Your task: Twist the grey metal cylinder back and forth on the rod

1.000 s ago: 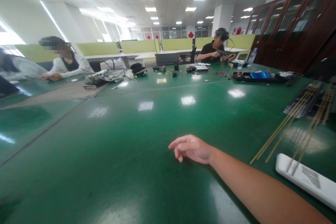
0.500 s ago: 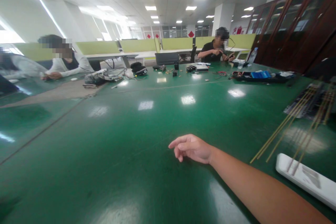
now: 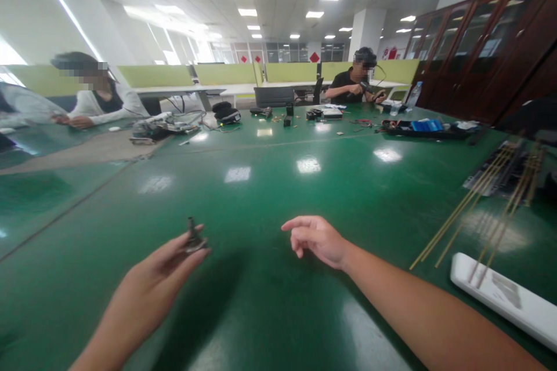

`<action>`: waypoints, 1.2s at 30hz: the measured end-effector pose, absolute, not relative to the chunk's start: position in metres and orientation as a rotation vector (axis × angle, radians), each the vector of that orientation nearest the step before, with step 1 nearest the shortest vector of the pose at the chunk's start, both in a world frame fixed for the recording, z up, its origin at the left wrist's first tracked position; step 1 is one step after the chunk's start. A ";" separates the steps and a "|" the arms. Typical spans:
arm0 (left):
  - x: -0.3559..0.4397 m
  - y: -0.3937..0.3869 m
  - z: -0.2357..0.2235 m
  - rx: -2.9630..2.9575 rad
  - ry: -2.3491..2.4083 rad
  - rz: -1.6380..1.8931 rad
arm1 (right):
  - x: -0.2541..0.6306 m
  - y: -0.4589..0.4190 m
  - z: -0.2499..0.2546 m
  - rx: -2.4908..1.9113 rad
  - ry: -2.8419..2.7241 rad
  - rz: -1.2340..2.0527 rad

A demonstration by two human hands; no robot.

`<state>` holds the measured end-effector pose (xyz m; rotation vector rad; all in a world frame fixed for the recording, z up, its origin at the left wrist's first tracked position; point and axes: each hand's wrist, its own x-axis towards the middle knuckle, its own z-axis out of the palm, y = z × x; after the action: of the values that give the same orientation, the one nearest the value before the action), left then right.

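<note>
My left hand [image 3: 150, 284] is raised over the green tabletop at the lower left. Between its thumb and fingertips it grips a small dark metal part [image 3: 192, 236] with an upright stem and a wider, roundish base; its exact kind is unclear. To the right, my right hand [image 3: 317, 240] is at the tabletop with nothing in it. Its index finger points left, while the other fingers curl loosely. A wide gap of bare green surface separates the two hands.
Thin brass-coloured rods [image 3: 467, 203] lie at the right, some reaching over a white device [image 3: 505, 295]. A black tray [image 3: 424, 129] with blue items sits farther back. Small parts, cables and a black pouch [image 3: 226, 113] line the far side. Other people sit across the table.
My left hand has come into view from the lower left, holding the small dark metal part. My right hand has barely moved. The view has shifted slightly.
</note>
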<state>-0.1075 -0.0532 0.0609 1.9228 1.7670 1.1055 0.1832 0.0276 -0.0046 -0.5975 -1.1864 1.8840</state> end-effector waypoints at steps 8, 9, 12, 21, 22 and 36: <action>-0.041 0.026 0.017 1.911 1.453 1.066 | 0.187 0.041 -0.010 -0.980 -1.300 1.269; -0.040 0.025 0.014 2.008 1.422 1.062 | 0.186 0.040 -0.011 -1.002 -1.361 1.245; -0.044 0.023 0.007 2.224 1.321 1.029 | 0.183 0.035 -0.013 -1.050 -1.549 1.210; -0.038 0.021 0.004 2.257 1.239 1.142 | 0.180 0.029 -0.013 -1.091 -1.753 1.046; -0.038 0.021 0.005 2.271 1.215 1.141 | 0.180 0.028 -0.013 -1.081 -1.766 1.040; -0.034 0.016 0.003 2.334 1.132 1.090 | 0.180 0.024 0.000 -1.030 -1.898 0.920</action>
<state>-0.0342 0.0165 0.0026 2.3339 1.1317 1.0903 0.1795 0.0243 0.0004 -1.0304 -1.8983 0.9195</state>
